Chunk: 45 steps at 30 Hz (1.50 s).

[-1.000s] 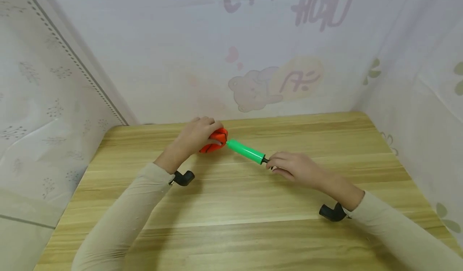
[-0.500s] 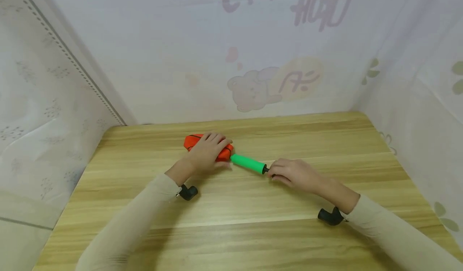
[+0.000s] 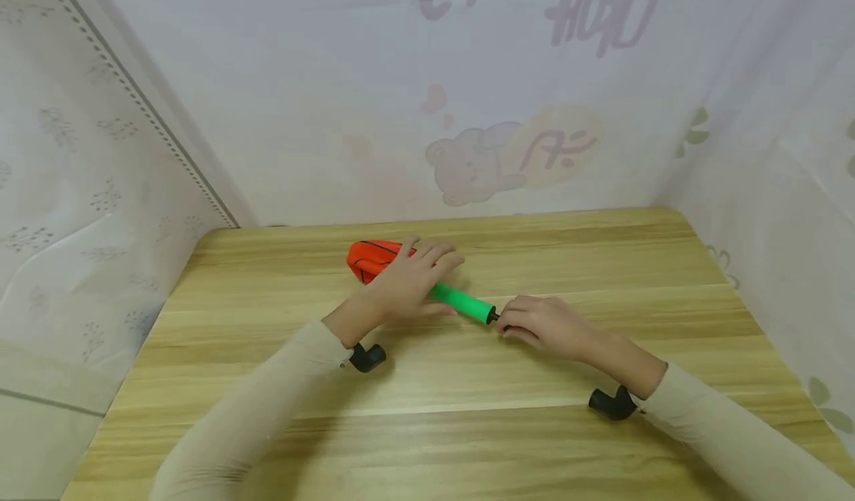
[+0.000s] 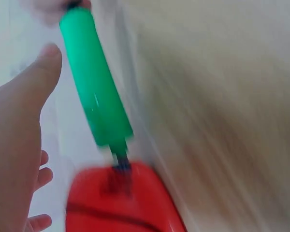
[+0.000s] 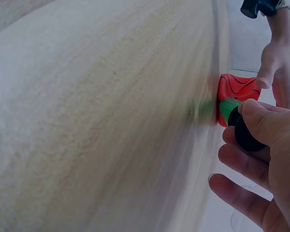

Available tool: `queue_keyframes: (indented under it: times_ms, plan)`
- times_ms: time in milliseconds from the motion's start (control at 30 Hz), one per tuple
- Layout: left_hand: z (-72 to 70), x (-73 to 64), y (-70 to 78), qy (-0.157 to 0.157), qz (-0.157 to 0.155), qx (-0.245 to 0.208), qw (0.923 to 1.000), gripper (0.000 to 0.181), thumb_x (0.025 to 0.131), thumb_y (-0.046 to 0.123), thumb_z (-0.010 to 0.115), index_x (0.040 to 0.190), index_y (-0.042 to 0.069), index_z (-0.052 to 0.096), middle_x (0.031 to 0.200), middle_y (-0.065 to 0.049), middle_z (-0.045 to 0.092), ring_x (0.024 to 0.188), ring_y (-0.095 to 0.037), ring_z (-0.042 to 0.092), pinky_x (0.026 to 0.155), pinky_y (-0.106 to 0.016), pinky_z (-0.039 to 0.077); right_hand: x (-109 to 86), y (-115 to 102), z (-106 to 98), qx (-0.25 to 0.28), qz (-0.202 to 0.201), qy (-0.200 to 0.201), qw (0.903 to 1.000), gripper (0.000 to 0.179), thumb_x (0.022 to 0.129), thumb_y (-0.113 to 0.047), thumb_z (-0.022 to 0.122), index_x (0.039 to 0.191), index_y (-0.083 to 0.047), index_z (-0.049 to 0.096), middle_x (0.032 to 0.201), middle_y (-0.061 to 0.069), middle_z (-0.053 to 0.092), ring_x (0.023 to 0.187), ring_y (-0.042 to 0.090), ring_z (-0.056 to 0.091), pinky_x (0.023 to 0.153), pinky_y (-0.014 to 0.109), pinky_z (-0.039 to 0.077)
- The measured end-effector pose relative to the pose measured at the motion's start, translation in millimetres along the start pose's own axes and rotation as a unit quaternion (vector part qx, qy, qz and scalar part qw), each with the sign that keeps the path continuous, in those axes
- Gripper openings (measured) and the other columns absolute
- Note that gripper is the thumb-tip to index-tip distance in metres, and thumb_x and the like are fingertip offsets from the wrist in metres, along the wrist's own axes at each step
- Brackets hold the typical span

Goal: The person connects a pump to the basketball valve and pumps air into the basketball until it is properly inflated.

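Note:
A limp red ball with black lines (image 3: 372, 254), like an under-filled toy basketball, lies toward the back of the table. A green hand pump (image 3: 471, 307) runs from it to the right; in the left wrist view the pump's dark tip (image 4: 122, 162) meets the ball. My left hand (image 3: 409, 284) is over the joint of ball and pump, fingers spread and thumb straight, hiding part of both. The left wrist view shows a gap between thumb and pump barrel (image 4: 92, 72). With thumb and fingers my right hand (image 3: 549, 328) pinches the pump's round black handle (image 5: 249, 136).
The wood-grain table (image 3: 461, 441) ends at the back against a pale printed curtain (image 3: 320, 115). More printed cloth hangs at the left and right sides. A black wrist mount (image 3: 367, 357) sits under the left cuff, another wrist mount (image 3: 611, 404) under the right one.
My left hand has let go of the ball and moved right, over the pump's front end. Ball and pump have come down and nearer. My right hand keeps the handle, slightly lower.

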State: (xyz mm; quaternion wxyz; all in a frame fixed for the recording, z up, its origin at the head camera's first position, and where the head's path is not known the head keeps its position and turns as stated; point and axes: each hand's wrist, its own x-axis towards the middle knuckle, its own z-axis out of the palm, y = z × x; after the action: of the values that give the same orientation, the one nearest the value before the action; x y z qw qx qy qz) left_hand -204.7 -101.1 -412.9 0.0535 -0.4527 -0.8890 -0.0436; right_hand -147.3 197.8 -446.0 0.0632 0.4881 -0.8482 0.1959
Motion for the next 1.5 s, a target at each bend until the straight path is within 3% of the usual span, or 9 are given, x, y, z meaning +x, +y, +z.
queue_keyframes:
  times_ms: [300, 600, 767, 1000, 1300, 1500]
  plan:
    - [7.2, 16.7, 33.8, -0.024, 0.054, -0.003, 0.9982, 0.073, 0.095, 0.057, 0.064, 0.149, 0.012, 0.046, 0.15, -0.01, 0.047, 0.141, -0.029, 0.04, 0.116, -0.06, 0.026, 1.9, -0.8, 0.0, -0.004, -0.016, 0.021, 0.9996, 0.013, 0.092, -0.014, 0.076, 0.105, -0.015, 0.073, 0.105, -0.005, 0.069, 0.097, 0.012, 0.068, 0.081, 0.032, 0.058]
    - [22.0, 26.7, 49.4, -0.067, 0.057, 0.041, 0.9953, 0.063, 0.1, 0.053, 0.056, 0.151, 0.016, 0.047, 0.146, -0.004, 0.052, 0.136, -0.023, 0.047, 0.115, -0.049, 0.032, 2.7, -1.4, 0.9, -0.011, -0.036, 0.04, 0.9985, 0.015, 0.09, -0.013, 0.077, 0.104, -0.015, 0.073, 0.105, -0.005, 0.069, 0.099, 0.013, 0.068, 0.082, 0.033, 0.058]
    - [27.7, 26.1, 53.6, -0.075, 0.065, 0.045, 0.994, 0.049, 0.105, 0.046, 0.051, 0.143, 0.015, 0.053, 0.137, -0.001, 0.058, 0.129, -0.019, 0.052, 0.109, -0.044, 0.038, 1.7, -2.8, 2.0, -0.009, -0.04, 0.042, 0.9983, 0.014, 0.09, -0.013, 0.077, 0.104, -0.014, 0.073, 0.104, -0.004, 0.069, 0.098, 0.013, 0.068, 0.082, 0.032, 0.058]
    - [30.8, 23.0, 53.5, -0.056, 0.076, 0.04, 0.9947, 0.033, 0.107, 0.041, 0.047, 0.127, 0.016, 0.055, 0.114, 0.005, 0.06, 0.108, -0.012, 0.056, 0.093, -0.032, 0.044, -1.0, -4.5, 3.5, -0.026, -0.056, 0.058, 0.9964, 0.02, 0.086, -0.008, 0.08, 0.104, -0.013, 0.073, 0.104, -0.003, 0.069, 0.095, 0.012, 0.067, 0.077, 0.029, 0.057]
    - [29.5, 24.1, 51.5, -0.048, 0.098, 0.046, 0.9929, 0.036, 0.106, 0.045, 0.048, 0.126, 0.017, 0.055, 0.115, 0.006, 0.06, 0.111, -0.011, 0.055, 0.093, -0.028, 0.043, -9.1, -12.5, -1.7, -0.056, -0.058, 0.057, 0.9951, 0.021, 0.084, -0.009, 0.081, 0.103, -0.012, 0.074, 0.103, -0.001, 0.069, 0.091, 0.013, 0.068, 0.071, 0.026, 0.057]
    - [27.9, 25.9, 49.9, -0.035, 0.089, 0.058, 0.9937, 0.034, 0.103, 0.044, 0.054, 0.123, 0.016, 0.056, 0.113, 0.005, 0.061, 0.107, -0.012, 0.056, 0.089, -0.028, 0.043, -28.1, -12.6, -8.1, -0.043, -0.056, 0.067, 0.9953, 0.019, 0.085, -0.005, 0.079, 0.101, -0.011, 0.072, 0.102, -0.001, 0.069, 0.091, 0.015, 0.067, 0.074, 0.031, 0.057]
